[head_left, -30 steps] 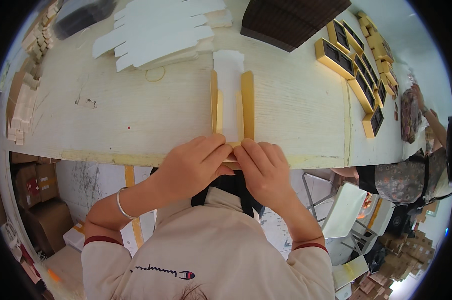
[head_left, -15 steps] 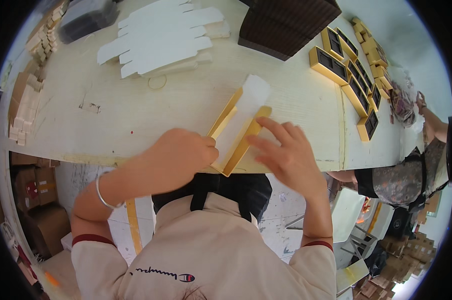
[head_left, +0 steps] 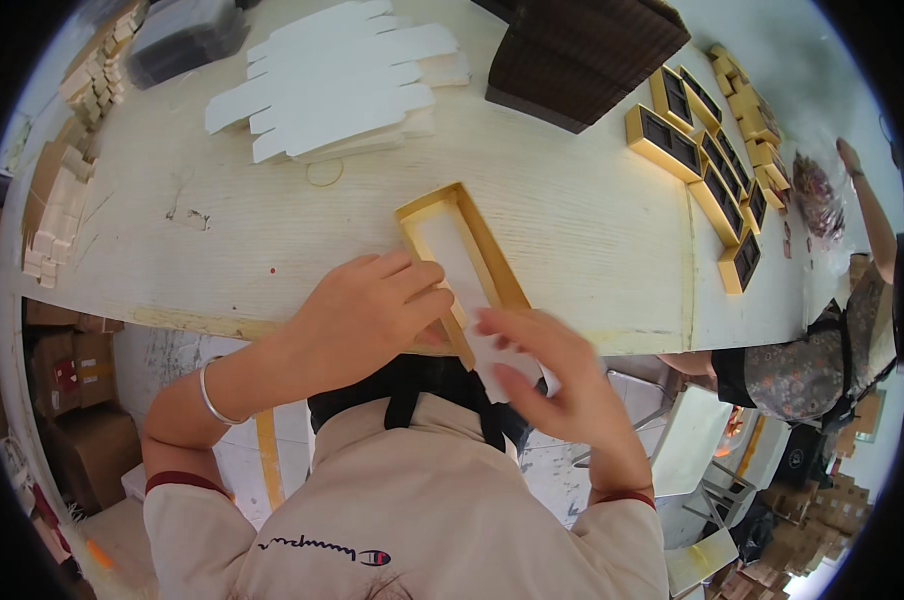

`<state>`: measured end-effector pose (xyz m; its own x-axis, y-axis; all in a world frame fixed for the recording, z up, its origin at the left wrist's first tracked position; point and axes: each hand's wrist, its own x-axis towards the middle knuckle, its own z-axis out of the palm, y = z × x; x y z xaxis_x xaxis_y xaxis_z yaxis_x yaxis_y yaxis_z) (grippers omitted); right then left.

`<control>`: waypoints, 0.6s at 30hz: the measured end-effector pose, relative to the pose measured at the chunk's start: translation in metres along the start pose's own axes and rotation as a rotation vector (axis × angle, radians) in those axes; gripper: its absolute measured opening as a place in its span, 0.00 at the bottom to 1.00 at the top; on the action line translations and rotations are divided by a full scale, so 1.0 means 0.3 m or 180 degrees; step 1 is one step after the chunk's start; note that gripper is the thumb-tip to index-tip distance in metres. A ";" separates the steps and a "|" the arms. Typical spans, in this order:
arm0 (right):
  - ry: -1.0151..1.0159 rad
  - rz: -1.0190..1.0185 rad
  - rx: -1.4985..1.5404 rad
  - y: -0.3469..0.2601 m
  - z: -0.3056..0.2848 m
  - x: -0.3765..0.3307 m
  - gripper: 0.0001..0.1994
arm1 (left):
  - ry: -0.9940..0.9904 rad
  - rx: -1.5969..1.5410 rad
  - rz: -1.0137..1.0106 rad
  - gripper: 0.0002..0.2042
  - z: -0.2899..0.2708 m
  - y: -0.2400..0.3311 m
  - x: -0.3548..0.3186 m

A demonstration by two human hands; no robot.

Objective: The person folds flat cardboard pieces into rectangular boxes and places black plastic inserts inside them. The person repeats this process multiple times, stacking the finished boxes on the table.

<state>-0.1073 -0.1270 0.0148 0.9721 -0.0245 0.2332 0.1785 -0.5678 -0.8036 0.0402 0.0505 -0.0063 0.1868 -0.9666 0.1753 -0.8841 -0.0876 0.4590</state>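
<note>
A gold cardboard box (head_left: 499, 262) with a white inside lies at the table's near edge, its far end closed by an upright wall. Its near end lacks an upright wall, and a white flap (head_left: 502, 368) sticks out there over the edge toward me. My left hand (head_left: 377, 303) grips the box's left wall, fingers bent over it. Just right of the flap is my right hand (head_left: 552, 365), slightly blurred, thumb and fingers apart with nothing seen between them. Whether its fingertips touch the box is unclear.
Flat white box blanks (head_left: 337, 80) are stacked at the back. Beside them stands a dark brown stack (head_left: 582, 65). Finished-looking gold boxes with black inserts (head_left: 662, 140) fill the right side. Light wooden-coloured pieces (head_left: 57, 210) line the left edge. A co-worker's arm (head_left: 872, 215) is at far right.
The box has been turned round, so its white flap now points toward me instead of away. My left hand still grips a wall; my right hand has moved down toward the near end.
</note>
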 end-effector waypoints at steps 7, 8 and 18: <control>-0.0549 -0.0580 -0.1318 0.098 -0.075 -0.050 0.22 | 0.0269 0.0044 0.0452 0.19 0.000 -0.001 0.033; -0.0595 -0.0647 -0.1345 0.106 -0.071 -0.044 0.21 | 0.0240 0.0121 0.0499 0.19 -0.002 0.013 0.029; -0.0131 -0.0488 -0.0999 0.117 0.025 0.015 0.11 | 0.0652 -0.0974 -0.0003 0.08 0.081 0.011 0.021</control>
<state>-0.0955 -0.1408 -0.0166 0.9441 0.1103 0.3107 0.2737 -0.7876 -0.5521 0.0282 0.0382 -0.0248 0.2970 -0.8955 0.3314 -0.7206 0.0176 0.6931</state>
